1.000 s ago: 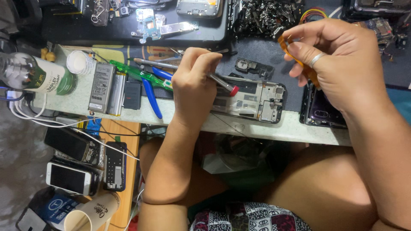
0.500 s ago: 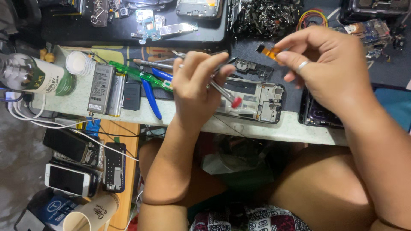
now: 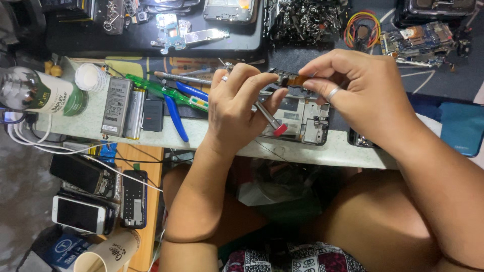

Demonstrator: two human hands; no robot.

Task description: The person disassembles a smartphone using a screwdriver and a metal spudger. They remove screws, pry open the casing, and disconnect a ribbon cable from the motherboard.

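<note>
Seating orange flex cable [image 3: 295,79] into opened phone frame [image 3: 302,118], centre frame: right hand [image 3: 363,93] pinching cable, left hand [image 3: 237,103] gripping red-tipped screwdriver [image 3: 269,121]; next calls for pressing connector home.

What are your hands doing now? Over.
Left hand grips red-tipped screwdriver. Right hand pinches orange flex strip over opened phone frame. Blue pliers lie clear.

A pale work mat [image 3: 91,121] covers the near edge of the bench [image 3: 141,211], and on it lie a green-labelled bottle [image 3: 40,93], a white cap [image 3: 92,76], a grey phone battery [image 3: 117,106], blue-handled pliers [image 3: 176,108] and an opened phone frame [image 3: 302,118]. Farther back, on the dark surface, sit circuit boards [image 3: 189,32], a heap of small metal parts [image 3: 310,20] and a coil of coloured wires [image 3: 360,27]. To the left, on bare wood, rest a white phone [image 3: 78,214] and a dark phone [image 3: 133,199].
</note>
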